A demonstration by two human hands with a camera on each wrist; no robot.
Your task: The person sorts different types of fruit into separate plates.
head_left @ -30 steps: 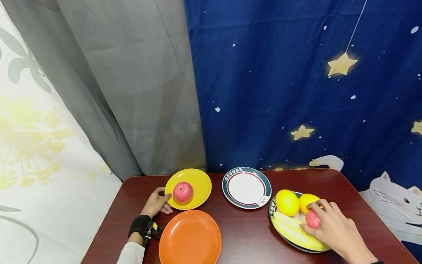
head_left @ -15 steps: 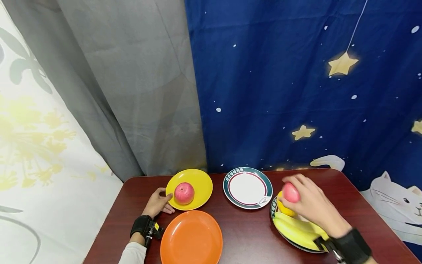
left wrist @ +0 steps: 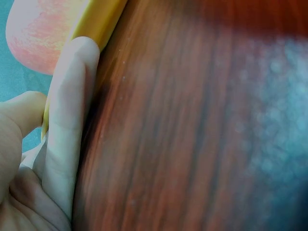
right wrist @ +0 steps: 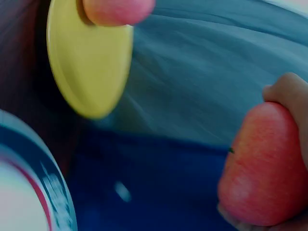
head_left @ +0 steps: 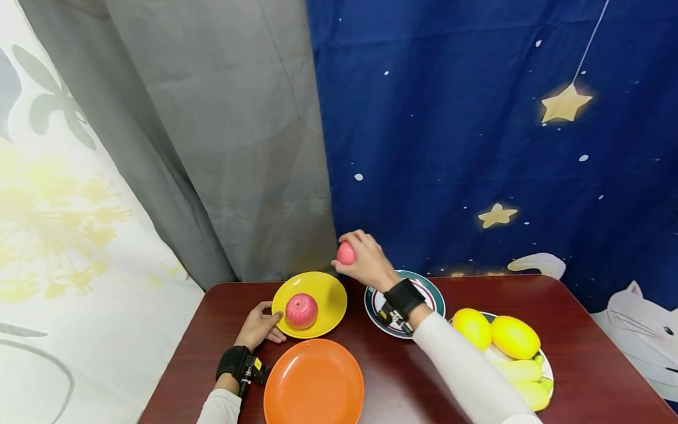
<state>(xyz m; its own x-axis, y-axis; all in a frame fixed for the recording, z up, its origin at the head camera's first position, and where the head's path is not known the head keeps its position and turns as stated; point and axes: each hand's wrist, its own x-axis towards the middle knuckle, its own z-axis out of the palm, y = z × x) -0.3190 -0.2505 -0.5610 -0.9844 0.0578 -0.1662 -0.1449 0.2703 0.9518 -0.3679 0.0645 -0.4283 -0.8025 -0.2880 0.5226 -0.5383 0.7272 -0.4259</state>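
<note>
Readable text: none. Markings are located as follows.

1. Green-rimmed plate (head_left: 438, 302): in the head view, my right hand (head_left: 368, 263) extends across this item, and the black wrist strap (head_left: 405, 297) covers part of it. White marks at the left edge of the rim are too small and too obstructed for me to read. In the right wrist view, the rim carries a band of pale strokes; blur prevents me from classing them as characters or ornament.

2. Camera unit (head_left: 262, 374) on my left wrist: it bears a small yellow patch (head_left: 258, 364). I cannot resolve lettering on it.
</note>
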